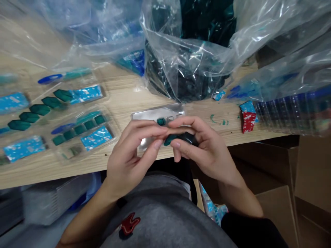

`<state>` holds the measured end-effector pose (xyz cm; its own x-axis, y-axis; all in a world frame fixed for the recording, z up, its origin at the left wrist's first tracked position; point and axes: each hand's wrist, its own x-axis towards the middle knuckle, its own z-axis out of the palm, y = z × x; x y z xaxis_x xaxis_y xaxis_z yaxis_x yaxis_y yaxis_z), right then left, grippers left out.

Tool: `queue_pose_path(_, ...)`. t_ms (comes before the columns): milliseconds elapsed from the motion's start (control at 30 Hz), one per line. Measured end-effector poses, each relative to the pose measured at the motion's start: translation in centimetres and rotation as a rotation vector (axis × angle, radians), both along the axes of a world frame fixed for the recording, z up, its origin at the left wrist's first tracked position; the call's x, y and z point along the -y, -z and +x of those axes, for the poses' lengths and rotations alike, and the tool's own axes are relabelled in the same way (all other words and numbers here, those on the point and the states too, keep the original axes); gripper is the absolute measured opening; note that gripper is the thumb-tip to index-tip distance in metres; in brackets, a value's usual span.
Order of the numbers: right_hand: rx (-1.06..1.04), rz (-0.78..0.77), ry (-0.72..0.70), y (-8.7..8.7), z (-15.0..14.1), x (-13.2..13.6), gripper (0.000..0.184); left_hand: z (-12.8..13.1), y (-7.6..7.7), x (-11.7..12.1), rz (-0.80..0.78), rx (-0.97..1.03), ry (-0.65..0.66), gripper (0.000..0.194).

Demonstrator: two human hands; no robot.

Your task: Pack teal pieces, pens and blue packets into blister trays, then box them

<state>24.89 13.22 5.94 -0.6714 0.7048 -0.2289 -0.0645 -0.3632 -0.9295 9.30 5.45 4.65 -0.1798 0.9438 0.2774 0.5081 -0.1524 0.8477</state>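
My right hand point(204, 146) is curled around several small dark green plastic pieces point(190, 138), pinched between thumb and fingers. My left hand point(134, 151) meets it from the left, its thumb and fingertips drawn close together at the left end of those pieces. What lies between the left fingertips is too small to make out. Just beyond both hands, a clear plastic blister tray point(150, 114) rests on the wooden table, partly covered by my fingers. One green square piece point(160, 121) sits in a slot of that tray.
Filled blister trays point(85, 129) with green pieces and blue packets lie to the left. A large clear bag point(186, 69) of dark green pieces stands at the back. Stacked clear trays point(289, 115) and a red-and-blue packet point(248, 117) are right. Cardboard boxes point(274, 206) stand below the table edge.
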Motion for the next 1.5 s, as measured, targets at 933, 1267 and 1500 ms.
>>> queue_pose_path(933,0.26,0.32,-0.002,-0.6,0.6,1.4,0.035,-0.9,-1.3,-0.3,0.143,-0.595,0.164,0.028)
queue_pose_path(1267,0.139,0.402,-0.047,0.7,0.4,1.3,0.033,-0.4,-0.3,-0.3,0.1,-0.419,0.065,0.026)
queue_pose_path(1500,0.102,0.046,-0.037,1.9,1.1,1.9,0.02,0.3,0.7,1.1,0.069,-0.288,0.045,0.023)
